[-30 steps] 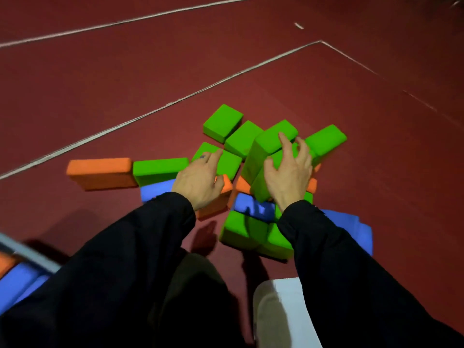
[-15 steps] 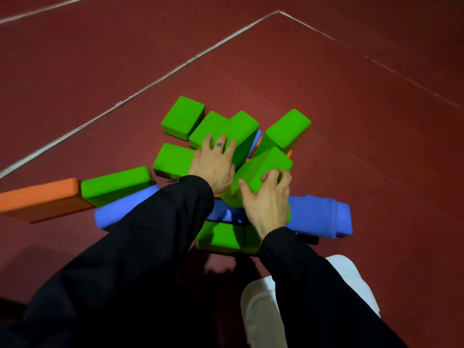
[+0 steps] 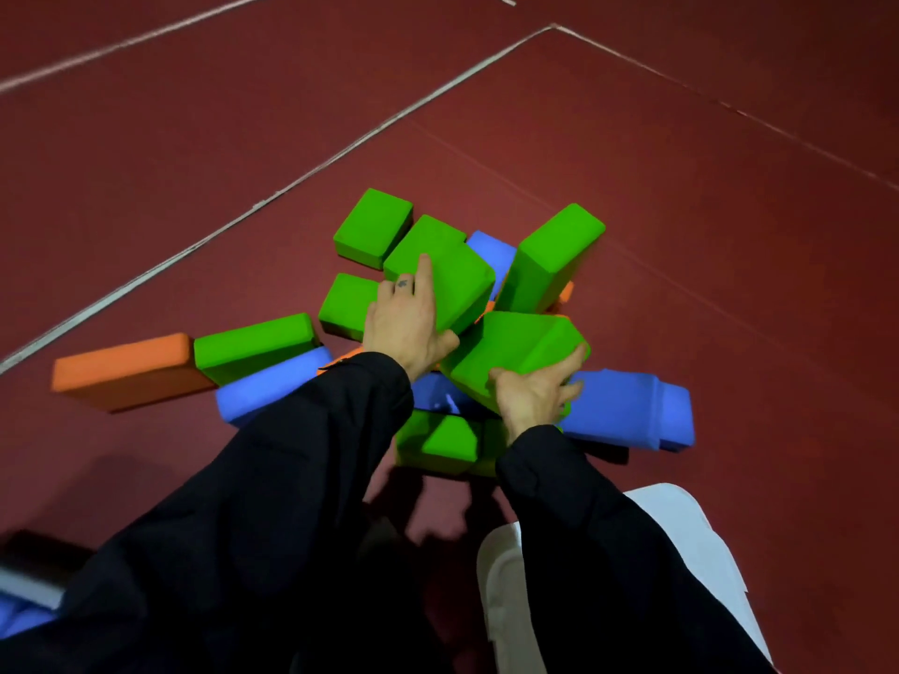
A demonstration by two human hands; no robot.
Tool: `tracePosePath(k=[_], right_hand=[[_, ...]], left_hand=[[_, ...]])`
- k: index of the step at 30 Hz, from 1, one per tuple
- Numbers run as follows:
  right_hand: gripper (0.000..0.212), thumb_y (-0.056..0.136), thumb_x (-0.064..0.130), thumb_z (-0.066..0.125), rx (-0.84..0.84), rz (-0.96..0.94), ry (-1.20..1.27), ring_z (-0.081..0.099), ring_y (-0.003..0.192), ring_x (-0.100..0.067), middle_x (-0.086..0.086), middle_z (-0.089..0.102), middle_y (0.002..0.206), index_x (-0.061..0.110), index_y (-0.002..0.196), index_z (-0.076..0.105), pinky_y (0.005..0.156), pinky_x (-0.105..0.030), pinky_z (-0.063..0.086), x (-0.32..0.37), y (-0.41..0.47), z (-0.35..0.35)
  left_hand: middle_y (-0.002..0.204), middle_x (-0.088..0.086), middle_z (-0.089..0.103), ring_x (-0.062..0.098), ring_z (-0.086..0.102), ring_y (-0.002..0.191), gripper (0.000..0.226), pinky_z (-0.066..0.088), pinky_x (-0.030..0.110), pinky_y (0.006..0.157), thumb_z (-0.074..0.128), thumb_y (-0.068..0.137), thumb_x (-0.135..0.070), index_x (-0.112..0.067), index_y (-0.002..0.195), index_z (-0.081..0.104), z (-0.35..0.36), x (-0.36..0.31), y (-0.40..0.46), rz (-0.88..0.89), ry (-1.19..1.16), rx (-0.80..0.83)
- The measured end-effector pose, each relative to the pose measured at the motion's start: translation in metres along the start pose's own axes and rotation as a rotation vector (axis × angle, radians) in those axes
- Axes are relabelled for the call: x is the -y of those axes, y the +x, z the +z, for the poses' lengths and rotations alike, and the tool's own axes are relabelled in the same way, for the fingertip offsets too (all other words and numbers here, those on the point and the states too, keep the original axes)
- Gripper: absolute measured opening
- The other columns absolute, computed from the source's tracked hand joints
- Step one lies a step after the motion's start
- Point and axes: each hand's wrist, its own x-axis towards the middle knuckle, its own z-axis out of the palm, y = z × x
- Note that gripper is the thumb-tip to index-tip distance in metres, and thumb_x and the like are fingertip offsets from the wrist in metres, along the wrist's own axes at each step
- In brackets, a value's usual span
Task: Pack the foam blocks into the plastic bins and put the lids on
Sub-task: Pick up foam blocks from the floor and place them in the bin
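Right hand point(image 3: 532, 394) clamped round tilted green foam block point(image 3: 515, 355), left hand point(image 3: 406, 318) gripping another green foam block point(image 3: 445, 272); looked light, squashy, best taken across the broad faces

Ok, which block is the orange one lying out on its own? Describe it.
Start at the pile of foam blocks on the red floor. Follow the row leading left: the orange block ends it, touching a green block. It is the only fully exposed orange one.
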Motion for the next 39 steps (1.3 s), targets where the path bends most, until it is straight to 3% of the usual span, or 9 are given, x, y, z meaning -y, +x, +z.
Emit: tracePosePath(k=[3, 7, 12, 14, 19, 22, 28, 34, 39], right_hand=[[0.119, 0.075, 0.019, 0.083, -0.024, -0.019, 0.033, 0.041, 0.138, -0.043, -0.019, 0.028, 0.158, 0.033, 0.162, 0.004, 0.111, -0.043, 0.033, -0.001, -0.019, -0.01], [0.12, 0.071, 0.015, 0.086, -0.021, -0.26, 0.044, 0.037, 0.142, -0.036, -0.012, 0.029, 0.16, 0.03, 0.162, 0.01, 0.113, -0.043, 0.028, 0.003, -0.065, -0.013], [0.124, 0.065, 0.015, 0.086, 0.168, -0.453, 0.033, 0.037, 0.144, -0.035, -0.014, 0.033, 0.16, 0.021, 0.163, 0.01, 0.116, -0.045, 0.032, 0.01, -0.132, -0.001], [0.112, 0.067, 0.012, 0.081, 0.253, -0.498, 0.009, 0.04, 0.142, -0.036, -0.017, 0.036, 0.157, 0.014, 0.161, 0.019, 0.114, -0.044, 0.032, 0.014, -0.165, 0.011], [0.105, 0.063, 0.012, 0.074, 0.485, -0.655, -0.015, 0.046, 0.136, -0.037, -0.016, 0.045, 0.15, 0.023, 0.157, 0.026, 0.113, -0.046, 0.036, 0.022, -0.273, 0.051], [0.103, 0.062, 0.011, 0.073, 0.61, -0.766, -0.004, 0.046, 0.137, -0.035, -0.01, 0.048, 0.152, 0.021, 0.156, 0.03, 0.113, -0.047, 0.037, 0.028, -0.34, 0.074], [0.092, 0.066, 0.008, 0.072, 0.802, -1.015, -0.128, 0.046, 0.132, -0.035, -0.014, 0.049, 0.144, 0.015, 0.151, 0.036, 0.112, -0.045, 0.035, 0.037, -0.432, 0.129], [0.089, 0.067, 0.007, 0.072, 0.918, -1.189, -0.246, 0.045, 0.13, -0.036, -0.016, 0.05, 0.139, 0.018, 0.149, 0.04, 0.11, -0.041, 0.035, 0.037, -0.497, 0.206], [0.093, 0.062, 0.004, 0.068, 1.005, -1.333, -0.294, 0.047, 0.125, -0.036, -0.015, 0.05, 0.134, 0.024, 0.149, 0.04, 0.108, -0.045, 0.039, 0.028, -0.526, 0.266]], left_hand=[[0.14, 0.02, 0.046, 0.041, 0.052, 0.119, 0.103, 0.048, 0.047, 0.091, 0.072, 0.074, -0.041, -0.005, 0.155, 0.021, -0.022, 0.008, -0.022, -0.016, -0.042, -0.028], [0.132, 0.017, 0.047, 0.041, 0.055, 0.114, 0.099, 0.052, 0.051, 0.087, 0.068, 0.071, -0.045, -0.009, 0.152, 0.026, -0.065, 0.033, -0.065, -0.092, -0.054, -0.118], [0.132, 0.018, 0.049, 0.041, 0.054, 0.117, 0.101, 0.05, 0.049, 0.094, 0.054, 0.066, -0.057, -0.01, 0.151, 0.029, -0.127, 0.088, -0.155, -0.266, -0.097, -0.338], [0.135, 0.016, 0.047, 0.039, 0.053, 0.12, 0.099, 0.05, 0.048, 0.093, 0.063, 0.069, -0.051, -0.011, 0.153, 0.027, -0.153, 0.115, -0.206, -0.385, -0.057, -0.394], [0.134, 0.018, 0.046, 0.041, 0.054, 0.117, 0.1, 0.051, 0.049, 0.091, 0.071, 0.07, -0.044, -0.009, 0.153, 0.026, -0.214, 0.187, -0.345, -0.639, 0.069, -0.484], [0.136, 0.021, 0.045, 0.044, 0.054, 0.117, 0.099, 0.047, 0.049, 0.091, 0.076, 0.073, -0.038, -0.008, 0.154, 0.026, -0.24, 0.229, -0.419, -0.764, 0.135, -0.506], [0.142, 0.02, 0.04, 0.043, 0.048, 0.124, 0.104, 0.047, 0.054, 0.09, 0.077, 0.074, -0.036, -0.011, 0.156, 0.018, -0.251, 0.308, -0.525, -1.001, 0.135, -0.49], [0.128, 0.023, 0.049, 0.046, 0.054, 0.111, 0.089, 0.05, 0.049, 0.084, 0.074, 0.072, -0.033, -0.01, 0.147, 0.032, -0.223, 0.379, -0.57, -1.073, 0.114, -0.412], [0.133, 0.024, 0.049, 0.046, 0.053, 0.113, 0.097, 0.038, 0.056, 0.107, 0.073, 0.072, -0.034, -0.005, 0.151, 0.028, -0.19, 0.442, -0.569, -1.034, 0.19, -0.299]])
